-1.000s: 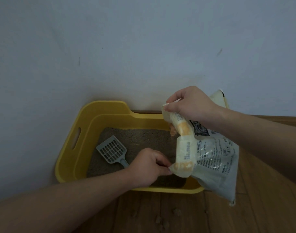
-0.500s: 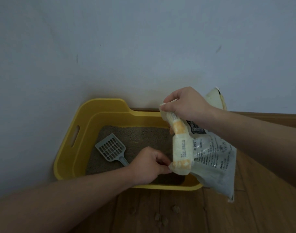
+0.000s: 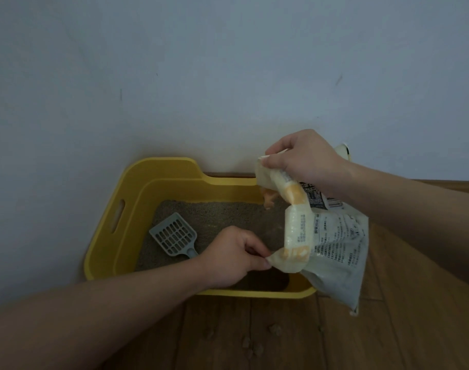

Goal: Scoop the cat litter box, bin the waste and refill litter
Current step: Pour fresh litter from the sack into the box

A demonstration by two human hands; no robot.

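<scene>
A yellow litter box (image 3: pixel 113 244) stands on the floor against the wall, filled with grey-brown litter (image 3: pixel 228 217). A grey slotted scoop (image 3: pixel 174 237) lies on the litter at the left, untouched. A white and orange litter bag (image 3: pixel 332 241) hangs over the box's right side, tilted with its top toward the box. My right hand (image 3: pixel 305 160) grips the bag's upper corner. My left hand (image 3: pixel 233 256) pinches the bag's lower corner over the box's front. No litter is visibly pouring.
A pale wall (image 3: pixel 228 76) rises directly behind and left of the box. Wooden floor (image 3: pixel 401 329) runs in front and to the right. A few small clumps (image 3: pixel 252 345) lie on the floor in front of the box.
Both hands and the bag hold nearly the same pose; the view has shifted only slightly.
</scene>
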